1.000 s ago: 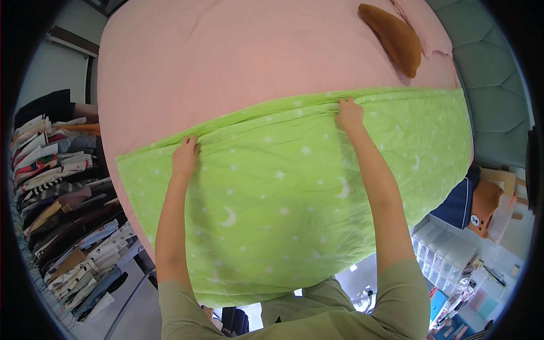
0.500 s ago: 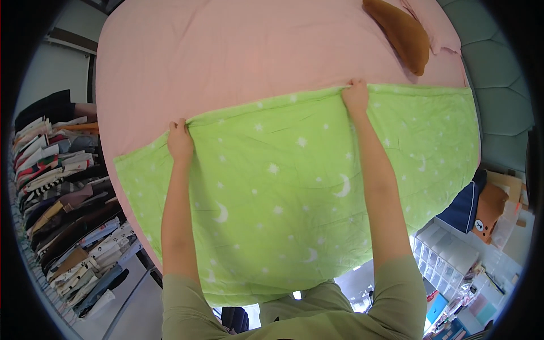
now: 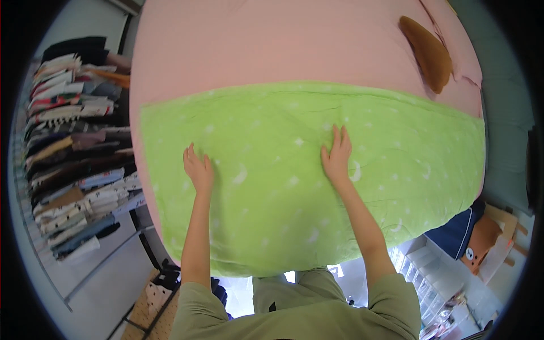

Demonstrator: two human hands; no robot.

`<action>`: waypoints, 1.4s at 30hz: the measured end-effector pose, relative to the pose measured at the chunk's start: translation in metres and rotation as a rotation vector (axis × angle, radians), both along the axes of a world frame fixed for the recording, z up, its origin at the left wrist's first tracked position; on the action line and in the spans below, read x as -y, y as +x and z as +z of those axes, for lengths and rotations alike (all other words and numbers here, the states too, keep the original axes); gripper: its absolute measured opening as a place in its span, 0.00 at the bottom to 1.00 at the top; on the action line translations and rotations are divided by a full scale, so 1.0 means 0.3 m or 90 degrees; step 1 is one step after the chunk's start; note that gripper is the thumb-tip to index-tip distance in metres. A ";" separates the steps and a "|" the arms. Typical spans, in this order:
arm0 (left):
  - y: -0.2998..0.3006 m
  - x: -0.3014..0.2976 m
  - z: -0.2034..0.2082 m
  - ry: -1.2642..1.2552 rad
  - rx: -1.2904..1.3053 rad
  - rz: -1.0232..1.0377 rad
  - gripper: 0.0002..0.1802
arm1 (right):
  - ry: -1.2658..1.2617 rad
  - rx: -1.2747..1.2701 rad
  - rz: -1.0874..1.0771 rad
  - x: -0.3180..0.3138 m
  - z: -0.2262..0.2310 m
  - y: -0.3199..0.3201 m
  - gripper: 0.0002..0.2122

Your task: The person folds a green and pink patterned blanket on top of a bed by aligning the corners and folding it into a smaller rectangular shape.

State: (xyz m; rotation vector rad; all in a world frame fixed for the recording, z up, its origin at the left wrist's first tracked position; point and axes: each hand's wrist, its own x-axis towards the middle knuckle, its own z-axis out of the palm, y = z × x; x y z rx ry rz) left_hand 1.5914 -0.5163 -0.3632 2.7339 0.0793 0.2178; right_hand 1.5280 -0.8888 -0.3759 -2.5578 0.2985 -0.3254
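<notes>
A bright green quilt (image 3: 272, 215) with white moons and stars lies across the near half of the bed, its far edge running nearly side to side. Over its left part is my left hand (image 3: 198, 168), fingers spread and holding nothing. My right hand (image 3: 338, 156) is also empty, fingers stretched out, over the quilt right of the middle. Whether either palm touches the cloth I cannot tell. Beyond the quilt's far edge shows the pink bed sheet (image 3: 272, 51).
A brown curved cushion (image 3: 429, 55) rests at the far right of the bed, beside a pink pillow (image 3: 464, 51) and the green padded headboard (image 3: 510, 113). Hanging clothes (image 3: 79, 136) line the left side. A dark blue bag (image 3: 453, 232) stands off the bed's right near corner.
Both hands have let go of the quilt's far edge and drawn back toward me, fingers now open. The quilt's far edge lies straighter, its left end farther away. The view has shifted.
</notes>
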 end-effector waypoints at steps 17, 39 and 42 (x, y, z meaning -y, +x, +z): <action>-1.159 -0.455 0.066 0.022 -0.066 0.428 0.27 | 0.140 -0.114 0.642 -0.810 0.187 -0.463 0.28; -1.634 -0.851 -0.227 -0.308 -0.271 0.307 0.29 | 0.074 -0.321 0.564 -1.219 0.158 -1.063 0.25; -1.671 -0.886 -0.296 -0.272 -0.371 0.224 0.31 | 0.056 -0.253 0.510 -1.292 0.132 -1.142 0.25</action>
